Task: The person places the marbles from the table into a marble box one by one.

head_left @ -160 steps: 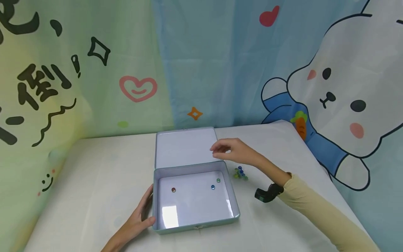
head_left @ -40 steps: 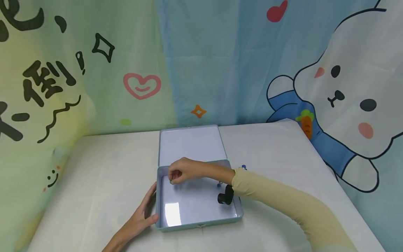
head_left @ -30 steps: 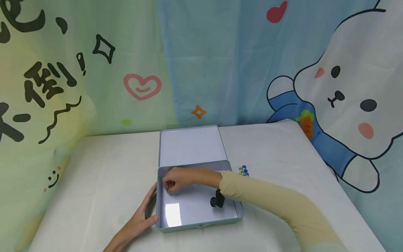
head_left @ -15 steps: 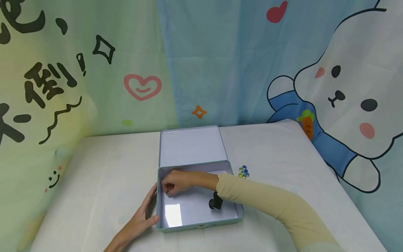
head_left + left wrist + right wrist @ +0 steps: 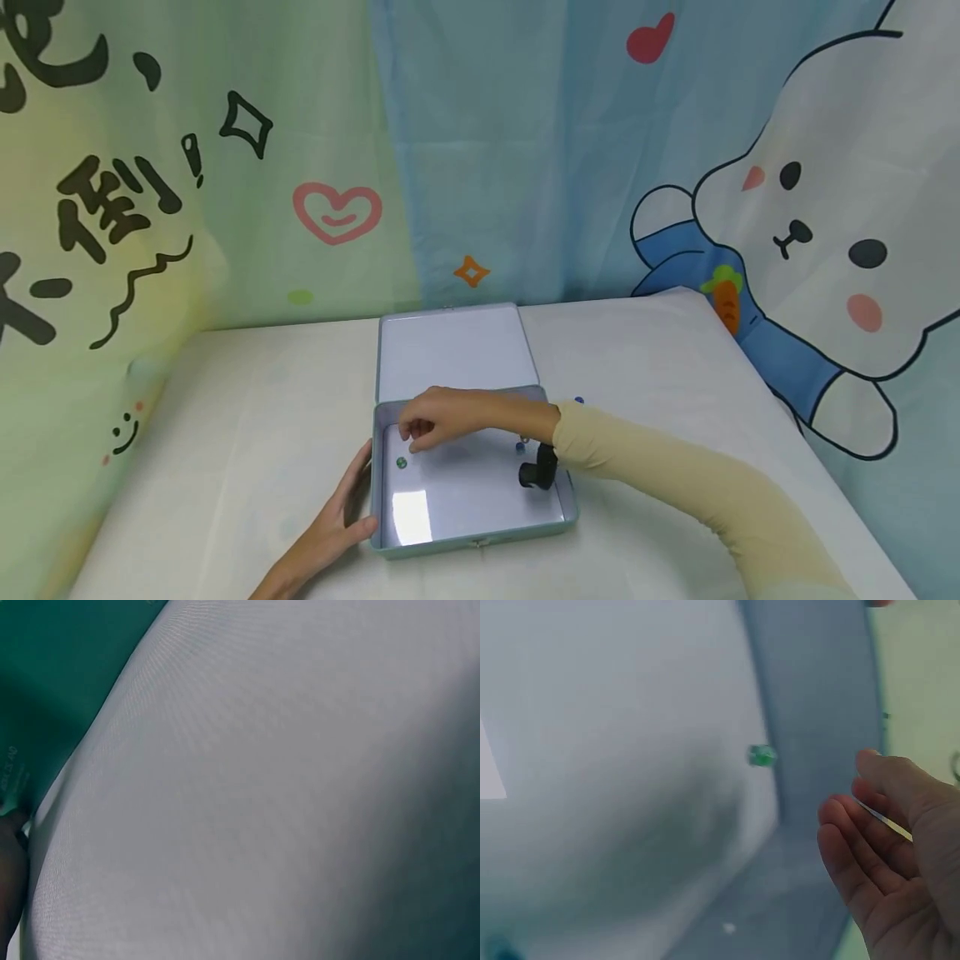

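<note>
A shallow metal box [image 5: 480,540] with a pale lining stands on the white table, its lid folded back behind it. Inside near the left wall lies a green glass marble [image 5: 402,462], which the right wrist view also shows as a green marble [image 5: 762,755] by the wall. Just above and right of it hovers my right hand [image 5: 442,415], fingers loosely curled with nothing between them. My left hand [image 5: 330,521] rests along the box's outer left side, fingers extended, thumb near the front corner. A blue marble [image 5: 521,447] shows inside the box, beside my right wrist.
The open lid [image 5: 453,354] lies flat toward the curtain [image 5: 480,167]. Right of the box a blue marble [image 5: 579,400] peeks over my right sleeve [image 5: 660,458], which covers the rest of that group. A black wrist camera [image 5: 538,471] hangs over the box's right side.
My right hand came from the box's right rear to its left side with a green marble, set it down, released it and rose slightly rightward. My left hand stayed at the box.
</note>
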`<state>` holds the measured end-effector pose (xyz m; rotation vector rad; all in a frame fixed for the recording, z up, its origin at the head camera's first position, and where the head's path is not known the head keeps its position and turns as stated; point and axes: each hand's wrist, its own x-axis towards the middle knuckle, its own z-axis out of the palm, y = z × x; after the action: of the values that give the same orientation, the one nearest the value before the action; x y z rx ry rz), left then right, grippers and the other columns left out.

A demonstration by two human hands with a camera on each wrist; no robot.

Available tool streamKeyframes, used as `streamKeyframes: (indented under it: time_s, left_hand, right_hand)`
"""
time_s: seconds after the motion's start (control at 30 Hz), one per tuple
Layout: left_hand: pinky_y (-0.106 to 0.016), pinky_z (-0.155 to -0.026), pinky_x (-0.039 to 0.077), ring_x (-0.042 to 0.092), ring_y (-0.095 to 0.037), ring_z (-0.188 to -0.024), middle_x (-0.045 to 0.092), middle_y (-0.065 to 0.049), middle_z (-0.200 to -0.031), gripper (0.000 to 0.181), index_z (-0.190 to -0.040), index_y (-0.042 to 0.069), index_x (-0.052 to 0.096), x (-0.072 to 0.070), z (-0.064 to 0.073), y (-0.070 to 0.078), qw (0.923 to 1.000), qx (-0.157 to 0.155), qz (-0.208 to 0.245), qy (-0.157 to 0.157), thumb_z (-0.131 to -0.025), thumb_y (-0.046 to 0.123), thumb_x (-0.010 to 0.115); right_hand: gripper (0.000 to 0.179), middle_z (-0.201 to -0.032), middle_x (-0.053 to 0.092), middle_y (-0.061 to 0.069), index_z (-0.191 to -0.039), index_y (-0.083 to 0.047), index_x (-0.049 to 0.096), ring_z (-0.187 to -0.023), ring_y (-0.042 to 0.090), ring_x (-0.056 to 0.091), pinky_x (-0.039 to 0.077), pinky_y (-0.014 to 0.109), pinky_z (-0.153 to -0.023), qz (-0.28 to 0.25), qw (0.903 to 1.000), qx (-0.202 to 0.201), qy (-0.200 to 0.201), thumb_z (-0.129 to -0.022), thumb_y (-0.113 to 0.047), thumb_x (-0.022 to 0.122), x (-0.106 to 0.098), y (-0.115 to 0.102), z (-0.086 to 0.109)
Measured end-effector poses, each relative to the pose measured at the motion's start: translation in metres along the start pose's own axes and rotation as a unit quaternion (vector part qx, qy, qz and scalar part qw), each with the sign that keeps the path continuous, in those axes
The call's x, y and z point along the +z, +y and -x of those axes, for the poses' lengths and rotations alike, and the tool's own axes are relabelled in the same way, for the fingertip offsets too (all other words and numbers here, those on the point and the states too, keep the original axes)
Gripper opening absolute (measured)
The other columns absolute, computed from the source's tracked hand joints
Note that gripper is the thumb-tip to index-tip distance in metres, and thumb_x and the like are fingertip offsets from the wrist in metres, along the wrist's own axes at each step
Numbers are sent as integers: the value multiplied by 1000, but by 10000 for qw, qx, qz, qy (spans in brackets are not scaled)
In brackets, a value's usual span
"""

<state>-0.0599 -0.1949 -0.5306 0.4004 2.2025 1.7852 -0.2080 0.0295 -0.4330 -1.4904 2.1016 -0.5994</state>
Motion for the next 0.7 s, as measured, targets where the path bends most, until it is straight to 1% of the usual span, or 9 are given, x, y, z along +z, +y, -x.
streamKeyframes:
  time_s: [0.07, 0.13, 0.23, 0.3, 0.4, 0.53, 0.57, 0.63, 0.7]
  left_hand:
    - [-81, -104, 8, 9, -54, -144, 3, -21, -163, 88, -157, 31, 2, 0, 0, 0, 10000, 21, 6, 13, -90, 30, 60]
    - [-79, -106, 8, 9, -53, -144, 4, -21, -163, 88, -157, 32, 3, 1, 1, 0, 10000, 43, -21, 40, -90, 29, 61]
    - [-76, -107, 8, 8, -53, -143, 4, -20, -163, 89, -156, 33, 3, 1, 1, 1, 9999, 65, -74, 70, -90, 29, 61]
    - [-75, -108, 8, 7, -53, -143, 4, -20, -163, 89, -156, 33, 2, 0, 1, 1, 9999, 61, -105, 63, -90, 30, 61]
    - [-75, -107, 7, 6, -53, -142, 3, -21, -163, 89, -156, 33, 2, -1, 2, 1, 9999, 59, -111, 61, -90, 30, 61]
    - [-75, -107, 7, 6, -51, -144, 3, -20, -164, 89, -156, 34, 3, -1, 2, 1, 9999, 24, -105, 76, -90, 29, 61]
    - [-75, -107, 7, 7, -48, -145, 3, -20, -164, 89, -156, 33, 3, 0, 2, 1, 9999, 21, -111, 80, -90, 29, 61]
    - [-75, -108, 7, 12, -27, -150, 4, -20, -163, 89, -156, 33, 3, 0, 1, 0, 9999, 57, -108, 69, -90, 28, 61]
    - [-75, -108, 8, 14, -4, -147, 4, -21, -163, 88, -157, 31, 3, -1, 1, -1, 9998, 156, -110, 57, -90, 27, 61]
  right_hand:
    - [18, -96, 70, 3, -104, -4, 67, -83, 3, 60, 50, 9, -75, -122, 9998, 5, 179, -92, -18, 66, -10, -2, 18]
    - [17, -99, 70, 3, -105, -5, 67, -86, 4, 61, 52, 11, -77, -296, 9986, 110, 425, -93, -17, 65, -20, -5, 38]
    - [15, -98, 69, 1, -105, -8, 68, -86, 4, 61, 54, 15, -78, -425, 9931, 270, 1055, -92, -15, 66, -30, -3, 70]
    - [15, -98, 70, 0, -105, -9, 69, -86, 4, 62, 55, 17, -78, -434, 9863, 427, 1533, -91, -14, 66, -33, 2, 92]
    - [15, -97, 70, 0, -105, -8, 69, -86, 5, 63, 57, 20, -78, -405, 9727, 688, 2181, -90, -11, 67, -33, 11, 123]
    - [17, -96, 69, -2, -106, -7, 69, -86, 5, 61, 57, 22, -78, -337, 9534, 1228, 2736, -89, -10, 68, -26, 22, 162]
    - [17, -95, 69, -3, -106, -7, 69, -85, 4, 61, 57, 22, -79, -288, 9490, 1357, 2831, -89, -10, 69, -23, 26, 171]
    - [17, -95, 69, -5, -105, -10, 69, -85, 3, 59, 57, 22, -79, -210, 9404, 1622, 2980, -89, -11, 69, -15, 34, 188]
    - [16, -96, 69, -3, -105, -11, 69, -85, 2, 59, 57, 23, -78, -148, 9354, 1764, 3061, -88, -10, 69, -3, 44, 202]
